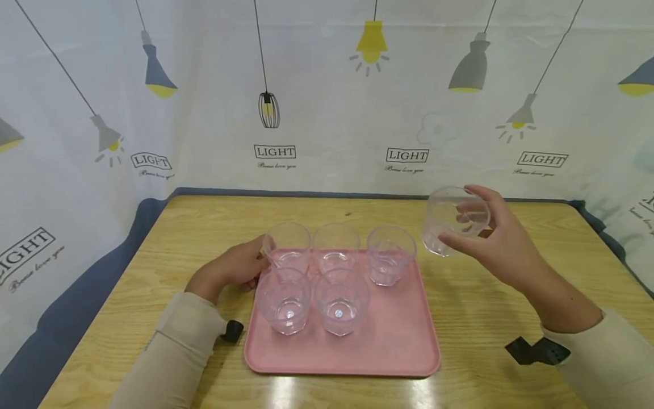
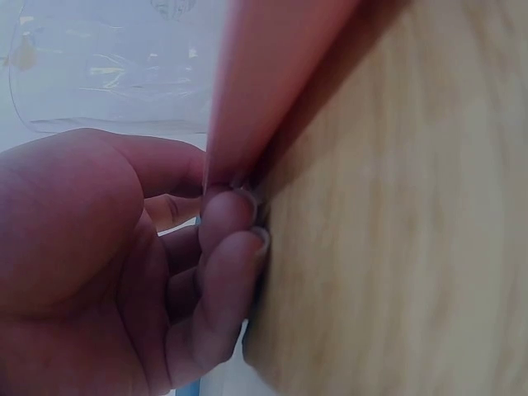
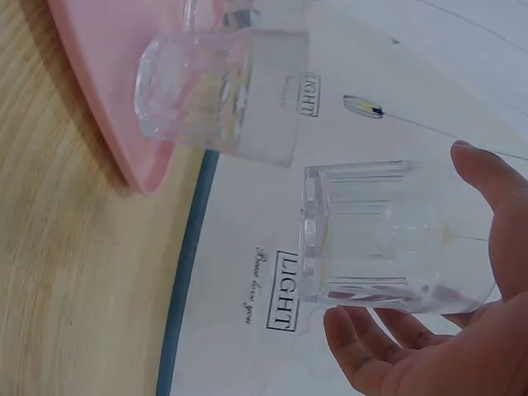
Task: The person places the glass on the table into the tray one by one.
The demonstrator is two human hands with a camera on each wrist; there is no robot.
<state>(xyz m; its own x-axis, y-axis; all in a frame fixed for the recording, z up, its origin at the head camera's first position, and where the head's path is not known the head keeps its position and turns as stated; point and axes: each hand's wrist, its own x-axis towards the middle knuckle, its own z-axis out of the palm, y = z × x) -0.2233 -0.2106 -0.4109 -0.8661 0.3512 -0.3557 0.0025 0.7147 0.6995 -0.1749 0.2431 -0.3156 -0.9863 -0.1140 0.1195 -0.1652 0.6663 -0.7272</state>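
Note:
My right hand holds a clear plastic cup in the air, to the right of the tray. In the right wrist view the thumb and fingers lie on opposite sides of this cup, near its mouth. My left hand grips the left edge of a pink tray; in the left wrist view, curled fingers meet the tray's rim. Several similar cups stand upright on the tray: two in front, including one cup, and three behind, with a cup at the right.
A wooden table carries the tray. Behind it hangs a white cloth printed with lamps, and a blue border runs along the table's back edge. The tray's front right part has bare pink surface.

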